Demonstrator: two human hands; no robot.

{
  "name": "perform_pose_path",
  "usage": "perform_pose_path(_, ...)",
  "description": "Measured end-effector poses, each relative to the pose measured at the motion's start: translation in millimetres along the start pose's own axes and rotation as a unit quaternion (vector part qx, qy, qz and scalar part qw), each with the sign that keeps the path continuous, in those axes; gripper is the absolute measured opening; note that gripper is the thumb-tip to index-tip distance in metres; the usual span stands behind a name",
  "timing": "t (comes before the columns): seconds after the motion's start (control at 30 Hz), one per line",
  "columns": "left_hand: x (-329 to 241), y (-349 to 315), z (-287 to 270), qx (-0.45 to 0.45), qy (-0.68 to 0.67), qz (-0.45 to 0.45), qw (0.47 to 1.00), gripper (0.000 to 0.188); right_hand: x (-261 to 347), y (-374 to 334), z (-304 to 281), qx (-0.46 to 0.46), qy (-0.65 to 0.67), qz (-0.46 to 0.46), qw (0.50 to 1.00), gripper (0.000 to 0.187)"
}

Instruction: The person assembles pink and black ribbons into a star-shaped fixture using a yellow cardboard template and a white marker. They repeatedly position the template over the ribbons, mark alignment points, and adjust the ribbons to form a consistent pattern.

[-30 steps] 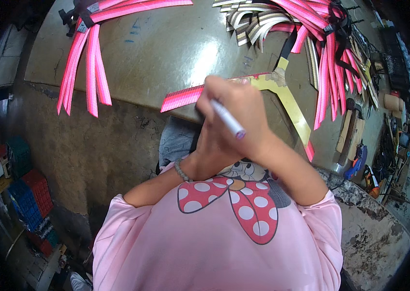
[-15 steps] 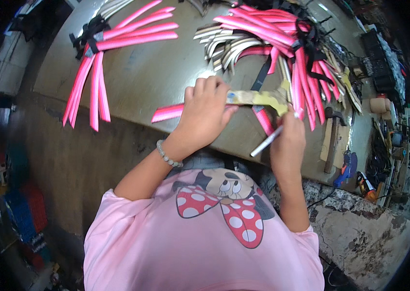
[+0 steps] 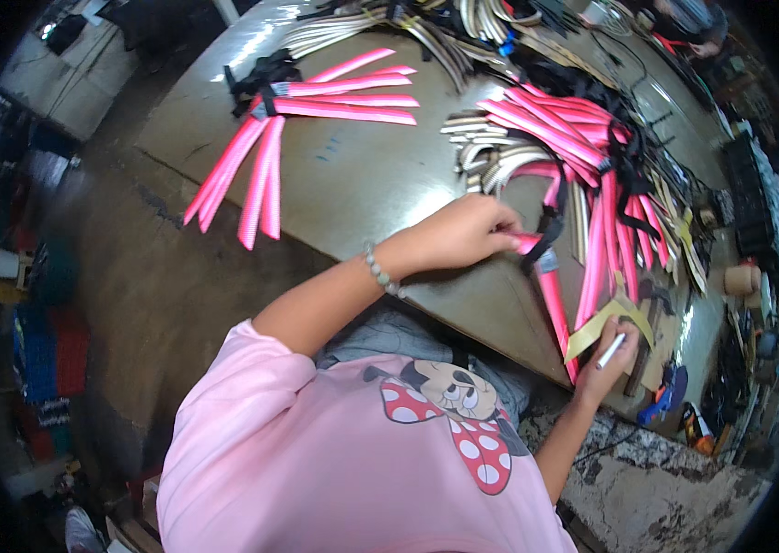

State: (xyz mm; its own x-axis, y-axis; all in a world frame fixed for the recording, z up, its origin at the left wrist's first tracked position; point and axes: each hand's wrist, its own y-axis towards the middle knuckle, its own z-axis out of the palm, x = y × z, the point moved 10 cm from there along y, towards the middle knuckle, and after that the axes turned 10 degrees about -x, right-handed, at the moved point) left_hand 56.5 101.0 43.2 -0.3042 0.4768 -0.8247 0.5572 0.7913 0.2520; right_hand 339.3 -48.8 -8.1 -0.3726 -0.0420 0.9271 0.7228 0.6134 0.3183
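My left hand (image 3: 472,235), wearing a beaded bracelet, pinches the end of a pink webbing strap (image 3: 552,300) at the table's front edge. A black band (image 3: 550,226) loops near the pinched end, and the strap runs down toward my right hand. Lower and to the right, my right hand (image 3: 613,353) grips a flat yellow notched template (image 3: 590,339), with a white pen (image 3: 611,351) also between its fingers. Just beyond lies a pile of pink straps (image 3: 555,134), beside curved cream-and-brown striped straps (image 3: 486,166).
A tied bundle of pink straps (image 3: 353,103) lies on the left of the table (image 3: 343,175). At right are a hammer (image 3: 637,373), a blue-handled tool (image 3: 666,396) and a tan spool (image 3: 742,279). More striped straps (image 3: 339,35) lie at the back.
The template and pen have moved right and nearer with my right hand, off the strap. My left hand has shifted right to the strap's end. The view has turned left.
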Motion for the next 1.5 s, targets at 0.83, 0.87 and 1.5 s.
perform_pose_path(0.83, -15.7, 117.5, -16.2, -0.205, 0.121, 0.282, 0.930, 0.038, 63.7, 0.9, 17.1, 0.223, -0.308, -0.206, 0.902, 0.021)
perform_pose_path(0.87, -13.4, 131.3, 3.4, -0.159, 0.156, 0.281, 0.934, 0.043, 45.5, 2.0, 12.9, 0.253, -0.311, -0.127, 0.907, 0.020)
perform_pose_path(1.5, -38.3, -31.8, -4.3, -0.062, 0.201, 0.068, 0.975, 0.018, 123.9, -71.1, 29.3, 0.303, -0.053, -0.204, 0.929, 0.028)
